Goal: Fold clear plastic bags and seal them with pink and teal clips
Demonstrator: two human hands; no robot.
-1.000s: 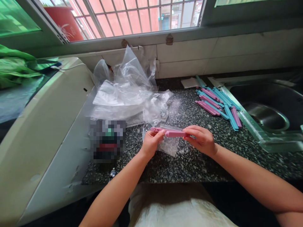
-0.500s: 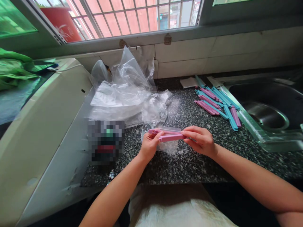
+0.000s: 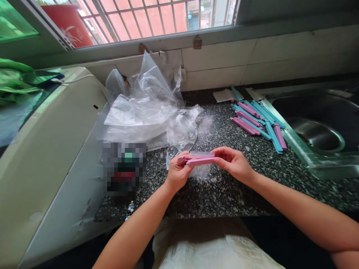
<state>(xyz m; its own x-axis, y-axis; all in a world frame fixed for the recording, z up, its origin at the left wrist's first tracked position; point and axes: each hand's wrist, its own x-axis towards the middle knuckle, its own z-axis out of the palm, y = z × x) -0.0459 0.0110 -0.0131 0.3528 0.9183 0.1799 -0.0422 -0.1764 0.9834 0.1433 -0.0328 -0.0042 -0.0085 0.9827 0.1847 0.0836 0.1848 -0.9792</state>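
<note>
Held both bare forearms out over the dark speckled counter [image 3: 213, 198], converging from the lower left and lower right toward the middle of the view. Slanted the left forearm steeply up and rightward to the left hand [image 3: 178, 171], with wrist nearly in line. Curled the left fingers almost closed around the left end of some long pink clips [image 3: 200, 161], with thumb lying along the near side and aimed toward the other hand. Sloped the right forearm more gently, up and leftward from the right edge, to the right hand [image 3: 234, 164]. Arched the right index finger over the top and set the right thumb below it, leaving very little space between the tips and pinching the right end of the pink clips. Could not tell whether the right fingertips also gripped the clear plastic [image 3: 202, 153] showing just behind. Held the pink clips roughly level between the two hands, near the counter's front edge; could not tell their exact number. Had crumpled clear bags [image 3: 140, 116] beyond the left hand, and a heap of pink and blue clips [image 3: 259, 121] well apart beyond the right, just beside the sink [image 3: 331, 112].
</note>
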